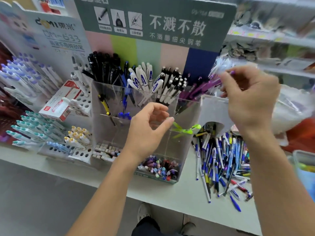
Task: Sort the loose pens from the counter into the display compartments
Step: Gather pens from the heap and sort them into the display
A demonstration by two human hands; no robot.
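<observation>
pens going into the clear display

i am standing at the counter [179, 196], and the clear display [136, 106] with its compartments is sitting in front of me, under the grey-green sign [153, 23]. its back compartments are holding black pens [104, 65], white pens with blue print [144, 77], black-and-white pens [172, 82] and purple pens [196, 89]. the loose pens [221, 160] are lying in a heap on the counter just right of the display. my right hand [250, 99] is hovering above the display's right end, fingers pinching what is probably a purple pen [219, 77], though motion blur is smearing it. my left hand [150, 126] is hanging over the front compartments, half curled and holding nothing, thumb and forefinger apart. a lime green pen [185, 129] is lying just beside its fingertips, tilted across a front compartment.
</observation>
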